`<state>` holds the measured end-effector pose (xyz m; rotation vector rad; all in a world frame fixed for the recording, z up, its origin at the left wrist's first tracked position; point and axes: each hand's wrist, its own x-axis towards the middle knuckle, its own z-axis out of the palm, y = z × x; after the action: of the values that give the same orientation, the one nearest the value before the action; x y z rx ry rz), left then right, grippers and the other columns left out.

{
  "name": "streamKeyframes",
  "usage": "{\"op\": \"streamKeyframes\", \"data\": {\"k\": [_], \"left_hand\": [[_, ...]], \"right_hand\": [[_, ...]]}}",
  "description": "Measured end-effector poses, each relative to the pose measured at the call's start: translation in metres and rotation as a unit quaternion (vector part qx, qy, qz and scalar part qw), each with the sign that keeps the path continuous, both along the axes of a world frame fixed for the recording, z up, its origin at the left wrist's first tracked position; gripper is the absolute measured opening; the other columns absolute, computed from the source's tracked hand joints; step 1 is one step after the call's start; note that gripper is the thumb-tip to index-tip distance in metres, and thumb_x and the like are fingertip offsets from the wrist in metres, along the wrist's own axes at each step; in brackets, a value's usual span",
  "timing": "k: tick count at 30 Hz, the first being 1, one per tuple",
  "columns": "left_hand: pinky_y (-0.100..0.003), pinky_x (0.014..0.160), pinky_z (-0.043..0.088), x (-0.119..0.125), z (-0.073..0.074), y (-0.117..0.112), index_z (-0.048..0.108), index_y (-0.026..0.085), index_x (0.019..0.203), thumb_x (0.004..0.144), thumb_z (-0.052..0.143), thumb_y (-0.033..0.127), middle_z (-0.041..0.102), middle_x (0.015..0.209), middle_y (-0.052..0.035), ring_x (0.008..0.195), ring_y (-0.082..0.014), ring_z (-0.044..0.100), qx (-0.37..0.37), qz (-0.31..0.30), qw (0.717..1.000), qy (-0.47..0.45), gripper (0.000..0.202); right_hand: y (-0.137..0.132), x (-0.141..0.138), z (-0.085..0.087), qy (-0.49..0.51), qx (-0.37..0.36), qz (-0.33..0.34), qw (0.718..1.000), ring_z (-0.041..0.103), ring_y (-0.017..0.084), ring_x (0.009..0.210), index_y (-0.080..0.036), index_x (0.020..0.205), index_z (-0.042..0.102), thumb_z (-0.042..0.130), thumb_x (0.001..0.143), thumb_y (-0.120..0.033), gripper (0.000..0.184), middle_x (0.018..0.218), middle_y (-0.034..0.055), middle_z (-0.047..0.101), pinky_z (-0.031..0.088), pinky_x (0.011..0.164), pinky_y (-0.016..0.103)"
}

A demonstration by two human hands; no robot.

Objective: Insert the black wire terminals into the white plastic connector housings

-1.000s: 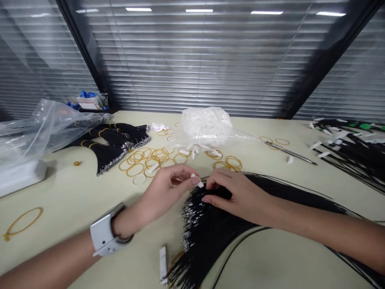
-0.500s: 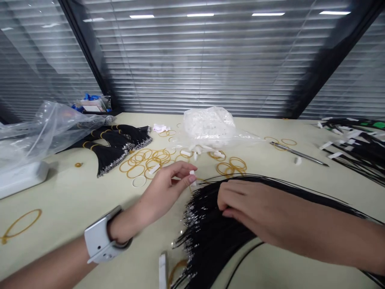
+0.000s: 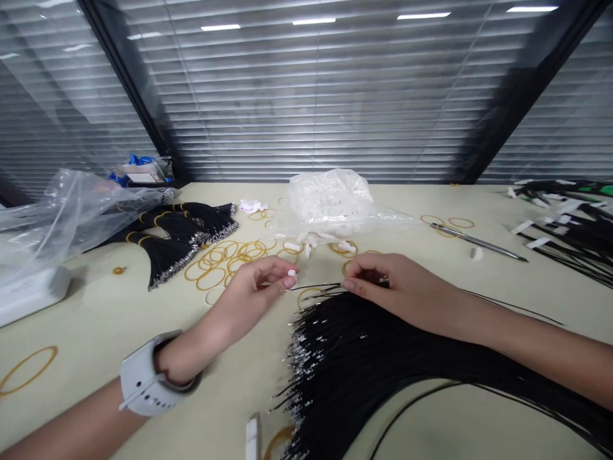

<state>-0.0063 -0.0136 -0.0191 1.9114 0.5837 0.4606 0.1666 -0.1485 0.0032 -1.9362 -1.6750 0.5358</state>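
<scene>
The left hand (image 3: pixel 250 292) pinches a small white plastic piece (image 3: pixel 292 279) between thumb and forefinger, the other fingers loosely curled. The right hand (image 3: pixel 397 279) has its fingertips drawn together on a few thin black wires (image 3: pixel 320 288), which are lifted clear of the main bundle of black wires (image 3: pixel 364 358). That bundle lies fanned on the cream table (image 3: pixel 86 332), near and right of centre, its silver crimped terminals (image 3: pixel 299 345) facing left.

Assessment: the wires appear light, limp and prone to tangling, and are best held a short way behind the terminals, which look delicate. The white piece appears light and easily dropped; grip it by its sides.

Also present: loose rubber bands (image 3: pixel 211 271) and a clear bag of white pieces (image 3: pixel 330 198), both far of the hands. A grey band (image 3: pixel 148 374) circles the left wrist.
</scene>
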Motion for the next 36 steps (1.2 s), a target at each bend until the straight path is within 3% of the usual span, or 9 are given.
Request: {"op": "streamKeyframes", "data": {"k": [5,8,18,36], "left_hand": [[-0.024,0.075,0.04,-0.001,0.001,-0.001,0.055,0.017,0.09,0.078,0.053,0.03,0.06,0.088,-0.0022,0.082,-0.0105,0.054,-0.027,-0.002,1.0,-0.002,0.018],[-0.022,0.077,0.04,-0.002,0.001,0.001,0.055,0.017,0.09,0.078,0.053,0.03,0.06,0.09,-0.0024,0.083,-0.01,0.054,-0.037,-0.004,0.999,-0.007,0.018],[-0.019,0.073,0.042,-0.002,0.002,0.005,0.056,0.019,0.091,0.076,0.056,0.03,0.06,0.086,-0.0011,0.08,-0.0086,0.054,-0.108,-0.005,0.994,-0.002,0.018],[-0.017,0.07,0.042,0.0,0.003,0.004,0.057,0.016,0.089,0.075,0.058,0.027,0.059,0.082,-0.0011,0.076,-0.0075,0.053,-0.111,-0.009,0.994,-0.003,0.018]], "right_hand": [[0.002,-0.002,-0.006,-0.023,0.075,0.001,0.997,0.049,0.008,0.07,-0.02,0.079,0.057,0.044,0.083,-0.023,0.014,0.077,-0.0027,0.057,0.038,0.064,0.021],[0.003,-0.002,-0.008,-0.045,0.109,-0.001,0.993,0.049,0.007,0.068,-0.02,0.079,0.056,0.044,0.082,-0.02,0.013,0.077,-0.0036,0.057,0.037,0.061,0.02],[0.002,-0.001,-0.015,-0.03,0.108,-0.047,0.993,0.047,0.009,0.059,-0.018,0.072,0.053,0.044,0.082,-0.031,0.019,0.065,-0.0015,0.055,0.035,0.05,0.022],[0.004,0.003,-0.02,-0.056,0.111,-0.046,0.991,0.048,0.01,0.057,-0.019,0.072,0.054,0.045,0.08,-0.03,0.017,0.065,-0.0007,0.056,0.035,0.048,0.023]]}}
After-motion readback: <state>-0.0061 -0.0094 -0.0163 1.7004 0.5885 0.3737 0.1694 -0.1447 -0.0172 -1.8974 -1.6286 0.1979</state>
